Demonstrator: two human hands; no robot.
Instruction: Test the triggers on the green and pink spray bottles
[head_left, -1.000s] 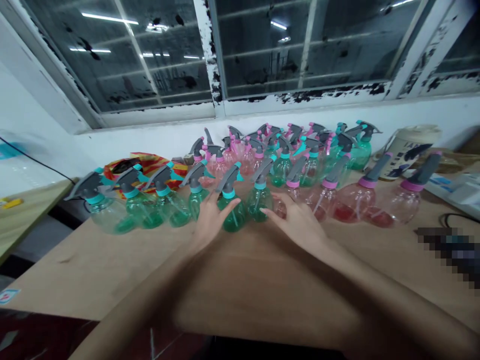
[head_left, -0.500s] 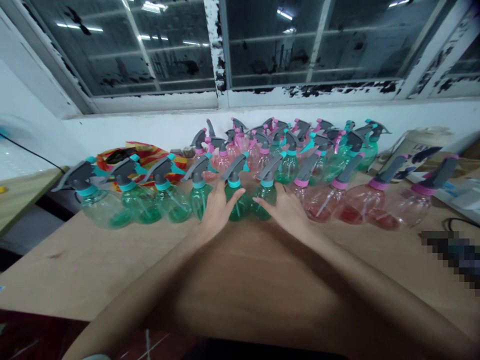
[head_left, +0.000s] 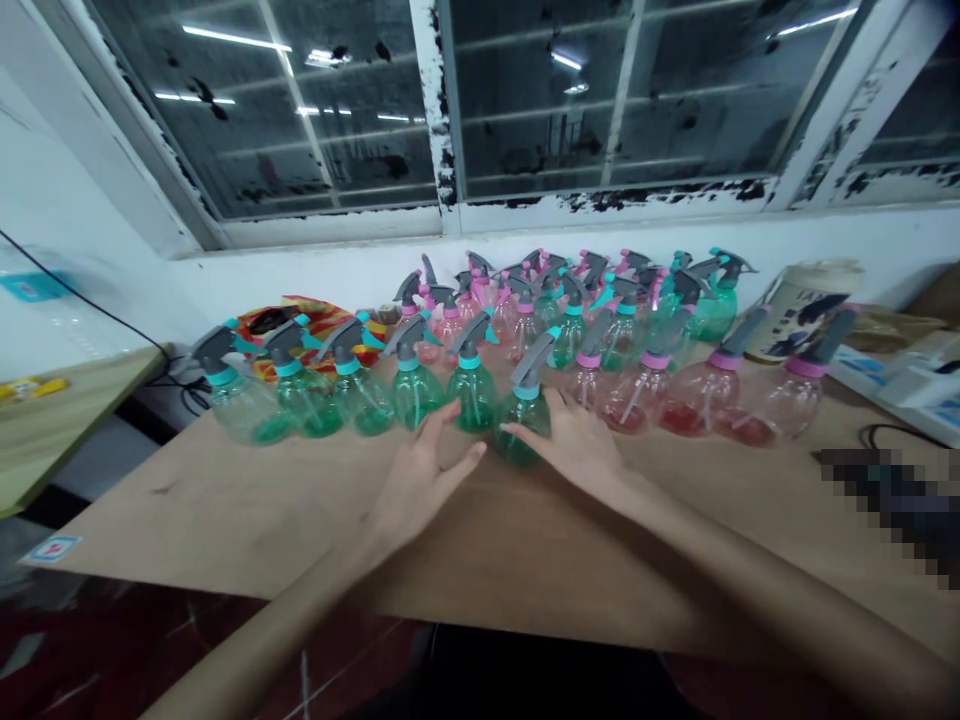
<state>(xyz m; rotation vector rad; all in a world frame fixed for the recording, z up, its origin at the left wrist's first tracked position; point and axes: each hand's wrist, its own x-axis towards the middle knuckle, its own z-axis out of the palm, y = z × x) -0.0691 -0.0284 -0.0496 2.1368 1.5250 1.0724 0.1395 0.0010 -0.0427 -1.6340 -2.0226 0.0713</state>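
Observation:
My right hand [head_left: 581, 440] is wrapped round a green spray bottle [head_left: 522, 428] with a grey trigger and turquoise collar. That bottle stands slightly nearer to me than its neighbours; its right side is hidden by my fingers. My left hand [head_left: 427, 465] has thumb and fingers apart and holds nothing, close in front of another green spray bottle [head_left: 474, 400]. Leftward runs a row of more green spray bottles [head_left: 373, 405]. To the right of my right hand stand several pink spray bottles [head_left: 694, 400] with red liquid low inside.
Behind the front row, many more spray bottles [head_left: 574, 325] crowd toward the wall under the window. A red and yellow bag [head_left: 300, 350] lies back left. At right are a printed beige container [head_left: 802, 310] and a pixelated dark object [head_left: 892, 500]. The wooden table's [head_left: 247, 520] front edge is near me.
My left hand has come away from the bottles, back toward me and down. My right hand has drawn one green spray bottle slightly forward out of the row. The view has shifted a little.

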